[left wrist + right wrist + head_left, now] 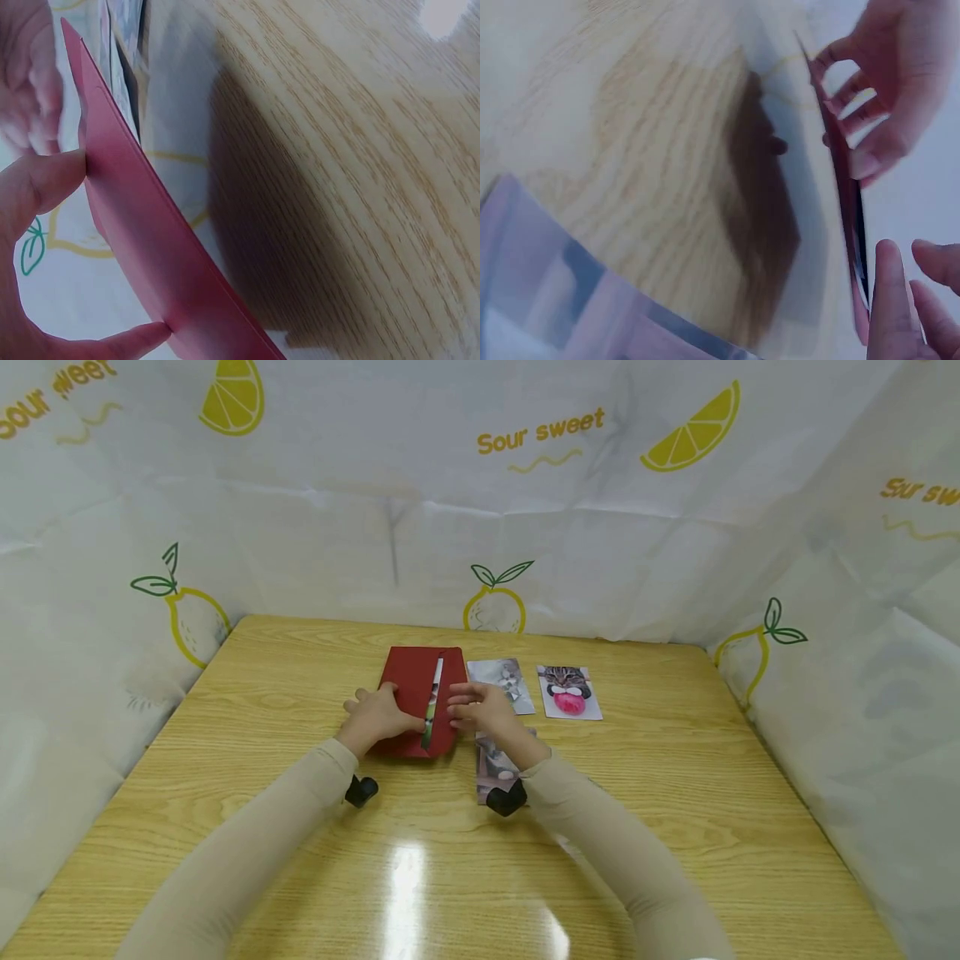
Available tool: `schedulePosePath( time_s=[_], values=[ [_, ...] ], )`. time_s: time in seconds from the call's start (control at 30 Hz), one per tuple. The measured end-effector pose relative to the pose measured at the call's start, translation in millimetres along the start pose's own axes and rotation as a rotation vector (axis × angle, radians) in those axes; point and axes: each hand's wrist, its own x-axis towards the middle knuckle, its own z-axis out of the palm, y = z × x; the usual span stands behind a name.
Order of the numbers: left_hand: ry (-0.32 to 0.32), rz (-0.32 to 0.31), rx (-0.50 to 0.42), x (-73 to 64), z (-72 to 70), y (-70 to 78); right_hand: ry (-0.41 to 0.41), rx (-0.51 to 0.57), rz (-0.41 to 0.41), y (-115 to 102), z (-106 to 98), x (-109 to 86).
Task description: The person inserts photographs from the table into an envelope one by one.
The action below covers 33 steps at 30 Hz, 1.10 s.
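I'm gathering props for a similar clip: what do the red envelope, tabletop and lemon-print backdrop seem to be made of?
Red envelope: probably stiff paper or thin card, smooth and low-sheen, with thin, crisp edges.
Tabletop: wood or wood-look laminate, glossy; grain shows and light reflects brightly.
Lemon-print backdrop: perhaps thin cloth or plastic sheeting, mostly matte; creases suggest something flexible.

Long plain beige sleeves (247,860), small black devices (507,798) at both wrists

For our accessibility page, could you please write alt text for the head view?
A person's left hand holds a red envelope with a picture showing inside, the right hand close by; three photos lie on a wooden table.
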Motion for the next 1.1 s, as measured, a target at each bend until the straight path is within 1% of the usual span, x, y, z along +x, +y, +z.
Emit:
schedulePosePath(
  time_s=[0.17, 0.3, 0.4, 0.5, 0.67, 0.83, 0.93, 1.1],
  values=[
    [-0.006, 0.004, -0.018, -0.1, -0.3, -0.7, -0.074, 0.055, -0.06, -8, -19, -10.2],
    [-0.013, 0.007, -0.025, -0.2, -0.6, -1.6, -0.109, 0.059, -0.106, -12, -39, -19.5],
    [-0.01, 0.009, -0.022, -0.2, -0.7, -2.3, -0.101, 0.037, -0.136, -9, -57, -24.9],
    [-0.009, 0.006, -0.021, 0.5, -0.5, -2.6, -0.079, 0.028, -0.152, 0, -77, -28.4],
    [-0.016, -0.006, -0.035, 0.5, 0.2, -2.8, -0.017, 0.01, -0.134, 19, -108, -32.4],
    [-0.016, -0.006, -0.032, 0.0, 0.2, -2.9, 0.011, -0.07, -0.101, 34, -127, -37.1],
    [-0.014, -0.002, -0.021, 0.4, 0.2, -2.6, 0.001, -0.123, -0.072, 42, -133, -37.8],
    [-0.013, -0.005, -0.015, 0.2, 0.7, -1.5, -0.056, -0.153, 0.003, 50, -137, -37.2]
  ],
)
